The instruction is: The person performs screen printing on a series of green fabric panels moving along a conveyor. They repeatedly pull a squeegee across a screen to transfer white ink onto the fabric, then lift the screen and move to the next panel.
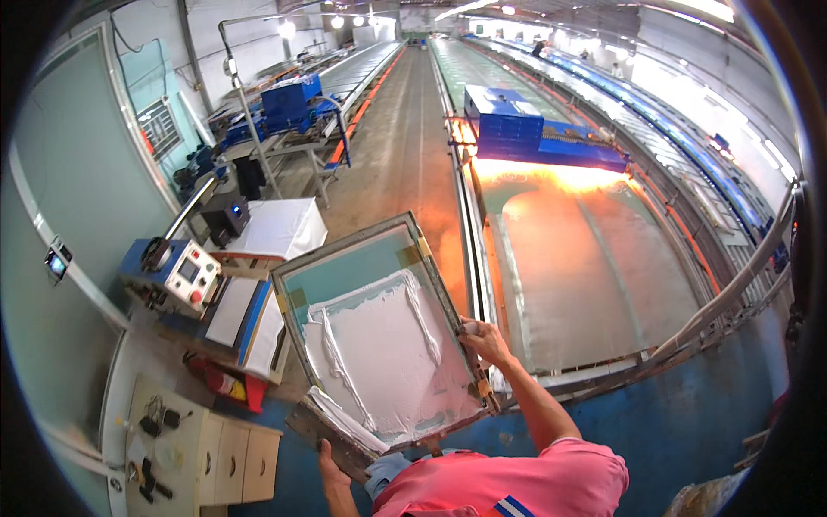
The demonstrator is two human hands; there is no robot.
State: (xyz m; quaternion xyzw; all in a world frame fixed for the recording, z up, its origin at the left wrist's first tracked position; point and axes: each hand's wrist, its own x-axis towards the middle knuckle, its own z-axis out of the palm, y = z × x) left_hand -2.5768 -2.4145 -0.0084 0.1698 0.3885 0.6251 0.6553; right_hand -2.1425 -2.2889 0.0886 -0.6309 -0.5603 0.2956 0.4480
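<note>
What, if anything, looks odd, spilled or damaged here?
Nothing looks plainly damaged. The oddest sight is the intense orange glow under the blue machine, too bright to show its source. Pale paste lies in uneven ridges on the framed screen, though that may be ordinary.

Facing a framed screen (345, 264) with paste (388, 362) in it, between drawer cabinet (234, 461), left, and long table (594, 297), right

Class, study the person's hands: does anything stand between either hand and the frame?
Nothing visible separates the right hand from the frame; it holds the right edge. At the lower-left corner, a dark strip lies between the left hand and the frame.
</note>
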